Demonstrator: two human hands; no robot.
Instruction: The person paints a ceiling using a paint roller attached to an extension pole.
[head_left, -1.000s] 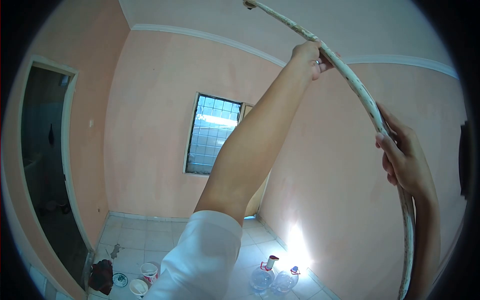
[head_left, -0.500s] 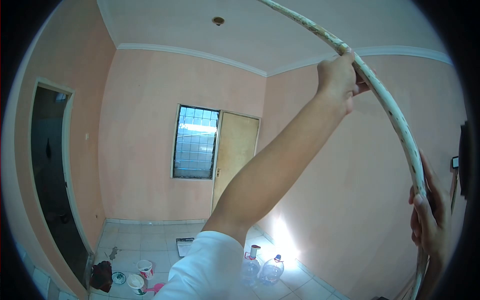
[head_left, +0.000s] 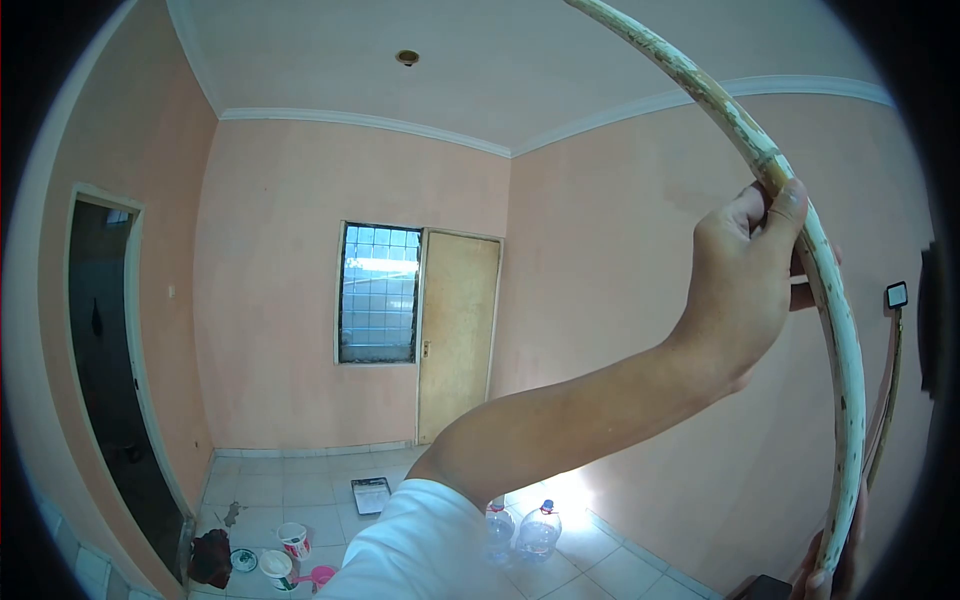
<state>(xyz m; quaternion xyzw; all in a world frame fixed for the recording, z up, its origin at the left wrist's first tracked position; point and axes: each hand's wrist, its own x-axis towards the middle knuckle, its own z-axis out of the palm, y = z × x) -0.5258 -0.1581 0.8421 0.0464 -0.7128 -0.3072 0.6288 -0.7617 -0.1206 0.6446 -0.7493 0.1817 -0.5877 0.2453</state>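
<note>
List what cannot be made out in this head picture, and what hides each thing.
All in the head view:
Pole: upper end, cut off by the top edge.
Right hand: partly covered by the pole, near the bottom edge.
Left hand: fingers partly behind the pole.
Pink object: partly behind the white sleeve.
Left doorway: interior too dark.
</note>
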